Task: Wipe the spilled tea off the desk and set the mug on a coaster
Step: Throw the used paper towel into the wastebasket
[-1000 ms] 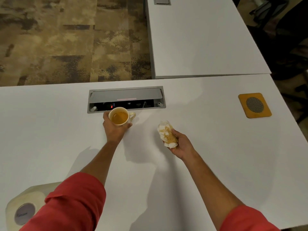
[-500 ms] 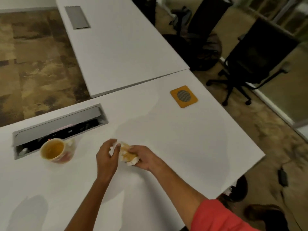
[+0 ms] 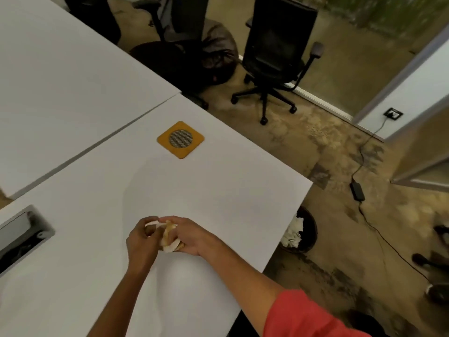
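Now both hands together over the white desk [image 3: 218, 190], nearer than the coaster [image 3: 180, 139] and a little left of it. Left hand [image 3: 140, 242] and right hand [image 3: 194, 237] closed around one crumpled, tea-stained tissue [image 3: 167, 235]; fingers [image 3: 151, 221] of the left curled onto its left side, fingers of the right wrapped over its top and right side, clamped on the wad. Tissue white at the edges, yellow-brown through the middle, seemingly just above the desk surface; contact with the desk not clear. Red sleeve [image 3: 303, 317] on the right forearm, well nearer than the coaster, at the bottom edge.

Coaster orange, square with rounded corners, a grey mesh disc at its centre, flat on the desk and bare on top, well apart from the hands. Mug out of view. Grey cable hatch [image 3: 24, 232] sunk in the desk, far left of the coaster and nearer, lid raised. Second white desk [image 3: 60, 81] butted up beyond and left of the coaster, a thin seam between the two.

Off the desk edge, right of the coaster and nearer: dark waste bin [image 3: 308, 232] on the floor with white crumpled paper inside. Beyond the coaster and to its right: black office chair [image 3: 277, 52] on castors. Far right of the coaster: black cable and power brick [image 3: 357, 190] on the patterned floor.
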